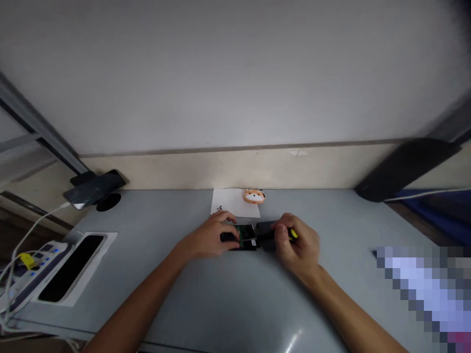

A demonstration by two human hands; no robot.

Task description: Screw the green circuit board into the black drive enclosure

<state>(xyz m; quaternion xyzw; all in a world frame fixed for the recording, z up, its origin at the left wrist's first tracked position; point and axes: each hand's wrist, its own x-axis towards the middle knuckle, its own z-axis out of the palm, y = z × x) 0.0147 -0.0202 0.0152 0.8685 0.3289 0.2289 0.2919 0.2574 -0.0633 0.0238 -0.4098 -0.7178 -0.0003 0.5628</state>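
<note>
Grey table [191, 314], pale wall [235, 88] behind. Back left, dark phone [99, 188] leaned over a black round base [109, 202]; white cable [31, 228] ran to its lower end. Left edge had a white power strip [41, 272], blue lights lit. Beside it, black-screened phone [71, 268] lay on white sheet [110, 239]. Orange animal-faced case [254, 197] sat near wall. Big dark object [408, 169] stood back right.

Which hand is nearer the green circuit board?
Left. The left hand is at the left end of the green circuit board; the right hand is farther off, to its right.
</note>
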